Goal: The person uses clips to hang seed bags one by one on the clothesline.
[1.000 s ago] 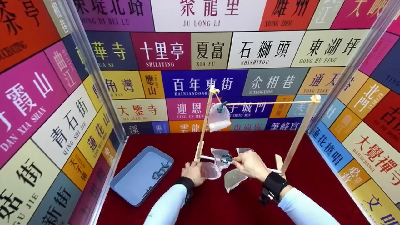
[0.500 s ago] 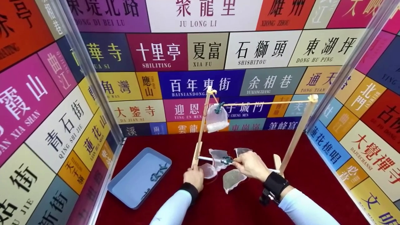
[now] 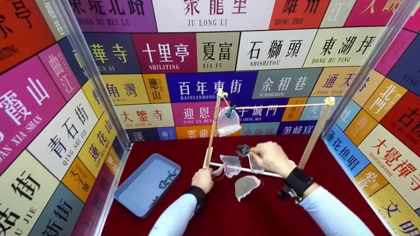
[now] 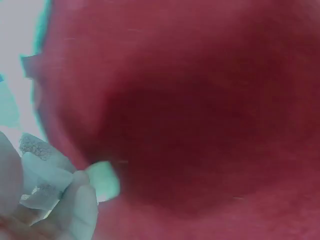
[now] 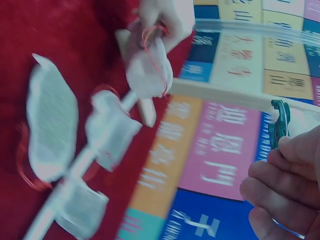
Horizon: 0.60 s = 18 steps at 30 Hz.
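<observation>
In the head view my left hand (image 3: 202, 180), beside the foot of the left wooden post, pinches a small white mesh drawstring pouch (image 3: 219, 170). Its red cord shows near those fingers in the right wrist view, where the pouch (image 5: 148, 72) hangs down. My right hand (image 3: 272, 158) is raised above the white crossbar and pinches a green clothes peg (image 3: 243, 150) between thumb and fingers. The peg (image 5: 280, 124) also shows at the fingertips in the right wrist view. Another pouch (image 3: 228, 124) hangs from the stretched cord by a green peg, near the left post.
More pouches lie by the crossbar (image 3: 247, 169): a white one (image 3: 232, 166), a greenish one (image 3: 246, 186) and one (image 3: 256, 164) partly behind my right hand. A blue tray (image 3: 137, 183) with green pegs stands left. The right post (image 3: 313, 134) rises beyond my right hand.
My right hand has risen with the green peg, up and away from the crossbar and the pouch beside it. The pouch at my left hand has been drawn up from the cloth.
</observation>
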Available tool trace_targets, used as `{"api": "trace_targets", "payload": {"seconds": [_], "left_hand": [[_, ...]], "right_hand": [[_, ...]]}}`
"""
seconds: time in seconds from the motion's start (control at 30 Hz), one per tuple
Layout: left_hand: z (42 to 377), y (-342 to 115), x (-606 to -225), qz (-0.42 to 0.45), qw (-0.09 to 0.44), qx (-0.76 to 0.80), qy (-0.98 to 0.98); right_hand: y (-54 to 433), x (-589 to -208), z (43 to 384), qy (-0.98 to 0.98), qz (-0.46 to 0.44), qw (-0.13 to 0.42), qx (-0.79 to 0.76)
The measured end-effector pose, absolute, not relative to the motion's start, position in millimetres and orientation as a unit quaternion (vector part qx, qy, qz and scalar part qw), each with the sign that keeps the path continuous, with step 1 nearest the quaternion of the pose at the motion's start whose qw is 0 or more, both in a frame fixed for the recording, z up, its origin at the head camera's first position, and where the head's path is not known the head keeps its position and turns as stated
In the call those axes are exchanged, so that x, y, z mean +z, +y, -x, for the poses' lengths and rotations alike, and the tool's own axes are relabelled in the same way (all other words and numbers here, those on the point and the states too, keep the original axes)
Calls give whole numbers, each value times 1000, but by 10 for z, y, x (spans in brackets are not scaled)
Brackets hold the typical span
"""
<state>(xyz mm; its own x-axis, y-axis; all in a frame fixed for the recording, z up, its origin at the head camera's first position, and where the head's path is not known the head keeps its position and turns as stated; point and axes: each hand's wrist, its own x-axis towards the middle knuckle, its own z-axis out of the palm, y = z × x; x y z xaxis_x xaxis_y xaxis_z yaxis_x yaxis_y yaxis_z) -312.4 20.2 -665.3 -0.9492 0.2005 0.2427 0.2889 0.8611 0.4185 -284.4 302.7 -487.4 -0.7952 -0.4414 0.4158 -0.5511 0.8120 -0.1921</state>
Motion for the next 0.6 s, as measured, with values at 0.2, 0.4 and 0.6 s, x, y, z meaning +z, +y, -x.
{"api": "trace_targets", "payload": {"seconds": [0.2, 0.4, 0.6], "left_hand": [[3080, 413, -6293, 180, 115, -290, -933], [3011, 659, -5850, 233, 99, -342, -905], [3077, 812, -5330, 231, 84, -403, -882]], "right_hand": [[3113, -4463, 2915, -917, -281, 270, 82], [3138, -4003, 2981, -860, -301, 412, -13], [3158, -3585, 3057, -860, -267, 433, -47]]}}
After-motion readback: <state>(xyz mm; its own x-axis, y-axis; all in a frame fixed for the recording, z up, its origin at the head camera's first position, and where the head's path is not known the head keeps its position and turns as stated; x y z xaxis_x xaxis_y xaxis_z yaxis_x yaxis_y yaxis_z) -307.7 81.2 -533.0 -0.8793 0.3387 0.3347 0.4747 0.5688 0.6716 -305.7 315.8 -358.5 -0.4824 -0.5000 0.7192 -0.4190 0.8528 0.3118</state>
